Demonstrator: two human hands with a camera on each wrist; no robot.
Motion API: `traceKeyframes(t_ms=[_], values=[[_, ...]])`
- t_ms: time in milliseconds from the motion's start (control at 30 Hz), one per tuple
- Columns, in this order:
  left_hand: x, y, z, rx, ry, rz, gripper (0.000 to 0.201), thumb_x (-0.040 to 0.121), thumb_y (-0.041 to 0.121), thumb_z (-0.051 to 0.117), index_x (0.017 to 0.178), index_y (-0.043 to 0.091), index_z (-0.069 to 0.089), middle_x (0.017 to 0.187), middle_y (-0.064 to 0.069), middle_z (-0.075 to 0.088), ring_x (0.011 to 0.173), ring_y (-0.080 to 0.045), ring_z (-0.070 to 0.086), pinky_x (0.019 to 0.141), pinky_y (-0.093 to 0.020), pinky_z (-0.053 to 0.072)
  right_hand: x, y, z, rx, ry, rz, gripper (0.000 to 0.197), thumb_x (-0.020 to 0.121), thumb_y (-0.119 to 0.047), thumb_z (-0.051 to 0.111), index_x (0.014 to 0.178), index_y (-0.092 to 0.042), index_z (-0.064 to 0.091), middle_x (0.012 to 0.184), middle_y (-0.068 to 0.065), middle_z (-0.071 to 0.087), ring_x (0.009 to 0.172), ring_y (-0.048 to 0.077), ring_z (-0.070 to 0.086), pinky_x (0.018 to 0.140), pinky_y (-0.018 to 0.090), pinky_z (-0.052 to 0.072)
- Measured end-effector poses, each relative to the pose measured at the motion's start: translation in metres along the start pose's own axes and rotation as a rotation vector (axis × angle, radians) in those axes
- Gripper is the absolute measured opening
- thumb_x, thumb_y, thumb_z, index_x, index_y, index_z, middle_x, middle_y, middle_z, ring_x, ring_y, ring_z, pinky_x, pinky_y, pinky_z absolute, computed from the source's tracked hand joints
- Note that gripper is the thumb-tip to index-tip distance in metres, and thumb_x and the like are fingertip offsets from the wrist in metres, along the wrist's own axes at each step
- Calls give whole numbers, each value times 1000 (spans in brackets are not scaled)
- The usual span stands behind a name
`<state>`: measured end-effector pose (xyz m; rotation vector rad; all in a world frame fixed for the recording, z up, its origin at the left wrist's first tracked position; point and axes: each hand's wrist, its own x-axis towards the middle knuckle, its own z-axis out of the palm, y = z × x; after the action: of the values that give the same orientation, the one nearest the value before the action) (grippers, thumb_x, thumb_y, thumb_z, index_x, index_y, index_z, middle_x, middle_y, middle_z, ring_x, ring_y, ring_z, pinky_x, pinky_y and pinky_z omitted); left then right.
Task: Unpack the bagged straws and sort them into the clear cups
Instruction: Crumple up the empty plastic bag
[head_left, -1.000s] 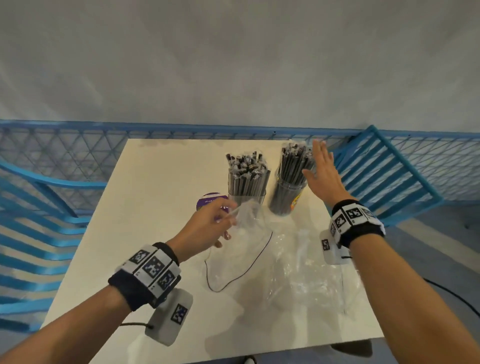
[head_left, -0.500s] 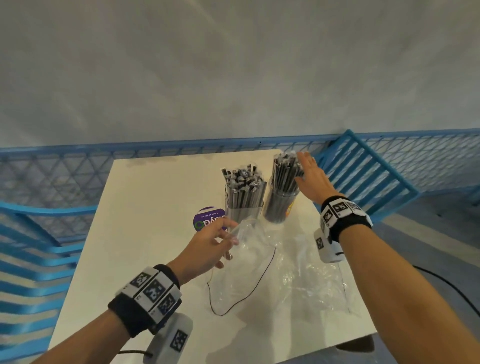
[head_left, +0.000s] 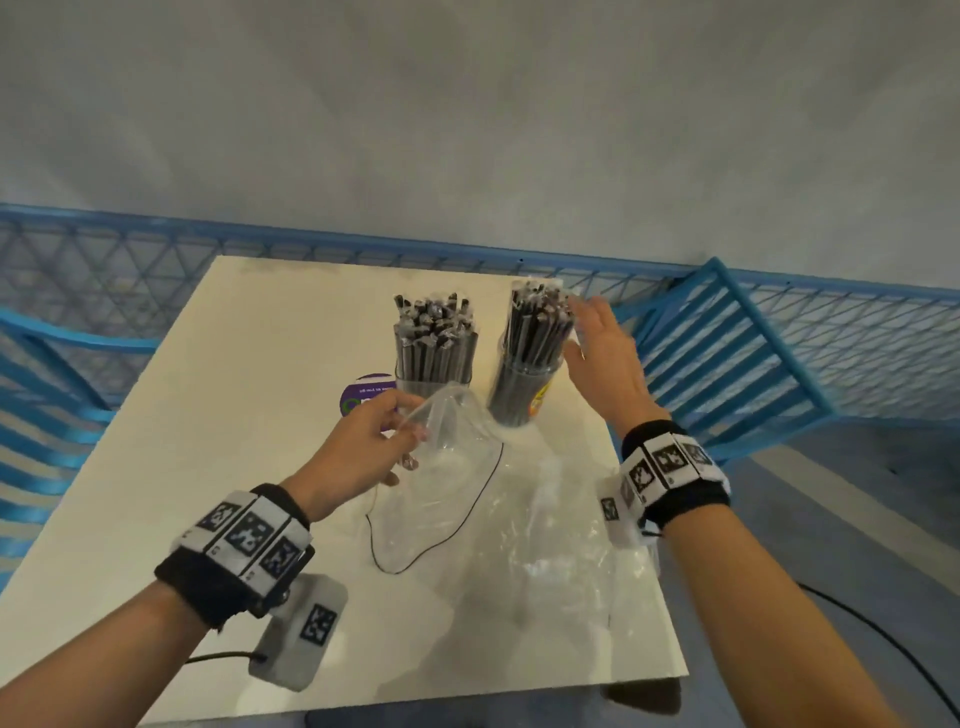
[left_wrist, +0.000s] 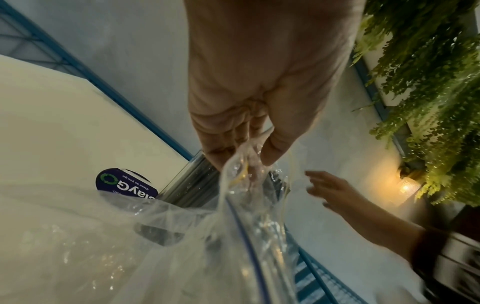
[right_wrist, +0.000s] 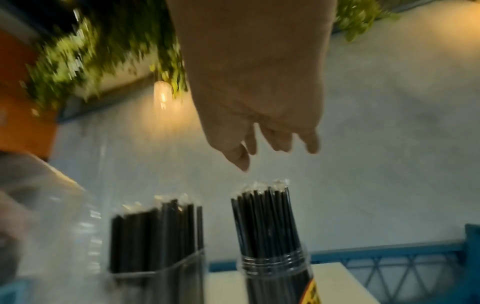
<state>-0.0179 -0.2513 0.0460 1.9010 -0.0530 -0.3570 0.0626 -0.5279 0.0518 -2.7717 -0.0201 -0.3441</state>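
Two clear cups stand at the back of the white table (head_left: 249, 395), both packed with wrapped black straws: a square left cup (head_left: 434, 358) (right_wrist: 155, 244) and a round right cup (head_left: 530, 364) (right_wrist: 272, 246) with a yellow label. My left hand (head_left: 363, 447) (left_wrist: 244, 156) pinches the top edge of an empty clear plastic bag (head_left: 441, 467) (left_wrist: 182, 236) and lifts it in front of the left cup. My right hand (head_left: 597, 353) (right_wrist: 259, 144) hovers with its fingers straight, just right of and above the right cup's straws, holding nothing.
A purple round lid or sticker (head_left: 366, 397) (left_wrist: 124, 185) lies left of the cups. More crumpled clear plastic (head_left: 561, 545) covers the table's right front. Blue mesh railing (head_left: 104, 270) and a blue slatted chair (head_left: 737, 353) border the table.
My right hand has drawn slightly back from the right cup's straw tops to hover beside them. The left hand keeps its pinch on the bag, raised a little.
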Motion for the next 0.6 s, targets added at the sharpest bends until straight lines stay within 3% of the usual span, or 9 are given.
traceKeyframes(t_ms=[67, 167, 200, 267, 367, 433, 467, 533, 600], values=[[0, 1, 10, -28, 55, -23, 18, 96, 17, 57, 114, 20, 59, 109, -7, 67, 71, -17, 65, 55, -25, 50, -34, 20, 10, -77, -178, 162, 63, 93, -34, 55, 148, -23, 27, 156, 12, 23, 144, 35, 20, 111, 62, 24], [0, 4, 28, -27, 98, -49, 22, 96, 14, 57, 117, 17, 59, 112, -7, 65, 70, -16, 65, 51, -21, 49, -88, 62, 50, -119, -714, 445, 113, 74, -67, 66, 152, -30, -7, 160, 18, -11, 144, 49, 2, 111, 68, 15], [-1, 6, 35, -30, 104, -56, 23, 96, 13, 57, 119, 15, 58, 112, -7, 65, 69, -16, 64, 50, -19, 49, -101, 72, 63, -90, -792, 473, 124, 70, -67, 70, 150, -32, -17, 158, 20, -18, 144, 51, 2, 112, 67, 15], [-2, 11, 50, -49, 103, -66, 23, 96, 12, 57, 119, 12, 57, 106, -4, 65, 69, -15, 64, 50, -19, 50, -117, 85, 80, 0, -775, 494, 127, 74, -48, 77, 147, -32, -25, 157, 24, -14, 142, 49, 16, 112, 61, 24], [-2, 19, 70, -88, 81, -97, 21, 99, 11, 53, 119, 11, 55, 107, -6, 63, 69, -17, 62, 53, -23, 53, -125, 93, 88, 40, -576, 486, 105, 88, -13, 67, 151, -17, -18, 148, 29, 28, 127, 39, 46, 103, 41, 42], [-1, 26, 82, -109, 65, -113, 20, 102, 14, 48, 120, 12, 54, 111, -10, 63, 69, -17, 63, 55, -25, 56, -122, 101, 86, 47, -539, 477, 85, 92, -4, 56, 152, -3, -3, 140, 25, 42, 122, 35, 51, 96, 35, 44], [-1, 29, 88, -120, 59, -116, 19, 103, 16, 45, 120, 14, 54, 112, -11, 62, 70, -18, 63, 56, -27, 58, -120, 106, 84, 58, -544, 469, 70, 92, -3, 53, 149, 3, 12, 138, 24, 45, 121, 34, 51, 96, 35, 43], [-3, 35, 97, -142, 46, -111, 22, 105, 23, 41, 121, 16, 55, 111, -12, 60, 73, -21, 65, 60, -32, 60, -114, 110, 75, 84, -504, 433, 31, 90, -6, 54, 119, 4, 48, 125, 21, 54, 110, 31, 54, 90, 34, 44], [-5, 41, 104, -147, 22, -86, 30, 105, 32, 39, 123, 17, 57, 111, -15, 61, 78, -24, 66, 66, -37, 61, -108, 108, 58, 154, -413, 396, 9, 87, -12, 55, 87, -4, 56, 94, 14, 59, 92, 28, 57, 75, 31, 42]])
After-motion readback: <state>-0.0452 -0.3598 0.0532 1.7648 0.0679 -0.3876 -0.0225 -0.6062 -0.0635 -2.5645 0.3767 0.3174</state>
